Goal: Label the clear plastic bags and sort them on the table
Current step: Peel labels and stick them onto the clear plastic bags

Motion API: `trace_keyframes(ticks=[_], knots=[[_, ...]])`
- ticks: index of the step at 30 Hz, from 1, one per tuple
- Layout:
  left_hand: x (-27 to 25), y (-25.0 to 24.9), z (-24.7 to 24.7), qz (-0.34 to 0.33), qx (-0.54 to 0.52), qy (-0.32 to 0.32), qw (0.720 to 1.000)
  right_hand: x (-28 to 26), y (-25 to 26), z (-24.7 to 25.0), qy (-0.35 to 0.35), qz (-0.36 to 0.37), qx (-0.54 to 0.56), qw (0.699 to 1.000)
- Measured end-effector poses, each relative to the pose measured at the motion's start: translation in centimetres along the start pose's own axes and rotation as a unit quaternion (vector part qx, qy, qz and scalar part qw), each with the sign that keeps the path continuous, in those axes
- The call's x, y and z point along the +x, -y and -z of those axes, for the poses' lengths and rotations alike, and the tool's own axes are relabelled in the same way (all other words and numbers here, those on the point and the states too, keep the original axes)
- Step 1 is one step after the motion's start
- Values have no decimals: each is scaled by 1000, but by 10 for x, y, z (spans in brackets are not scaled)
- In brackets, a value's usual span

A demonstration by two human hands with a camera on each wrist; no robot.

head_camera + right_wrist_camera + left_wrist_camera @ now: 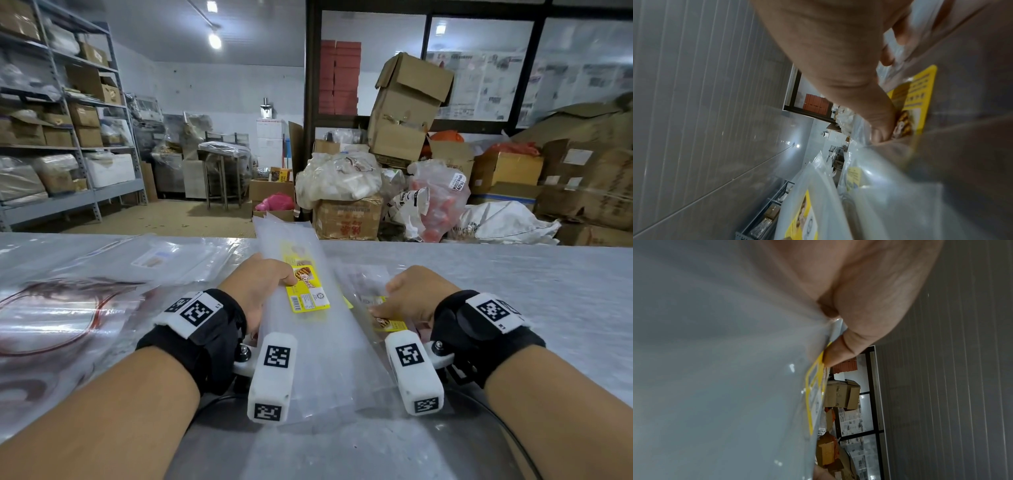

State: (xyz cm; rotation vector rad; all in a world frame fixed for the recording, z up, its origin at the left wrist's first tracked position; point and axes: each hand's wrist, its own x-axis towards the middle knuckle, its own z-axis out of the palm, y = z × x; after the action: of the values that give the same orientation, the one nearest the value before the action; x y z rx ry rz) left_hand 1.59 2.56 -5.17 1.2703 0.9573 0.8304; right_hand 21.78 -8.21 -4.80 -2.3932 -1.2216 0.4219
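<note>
Closest to the body, left hand [255,291] pinched a labelled clear bag [308,342] raised off the tabletop [513,274]; right hand [411,294] fingers seemingly pressed a yellow label [918,97] onto another. Next: sort onto the far pile [102,267].

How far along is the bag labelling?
Done: the clear bag in the left hand already carries a yellow label. In hand: the right hand pinches a second labelled bag. Left: sorting both; the pile at left shows no yellow labels.
</note>
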Motion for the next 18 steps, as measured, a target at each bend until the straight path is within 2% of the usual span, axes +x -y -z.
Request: trace_keyframes(ticks=[10,14,18], knots=[[1,1,0,-1,7,2,1000,9,-9,-2,2,19,49,999],[0,1,0,1,6,0,1000,9,-9,-2,-36,4,99,994],[-2,1,0,3,8,-1,1000,14,-12,2,-114,31,155,981]])
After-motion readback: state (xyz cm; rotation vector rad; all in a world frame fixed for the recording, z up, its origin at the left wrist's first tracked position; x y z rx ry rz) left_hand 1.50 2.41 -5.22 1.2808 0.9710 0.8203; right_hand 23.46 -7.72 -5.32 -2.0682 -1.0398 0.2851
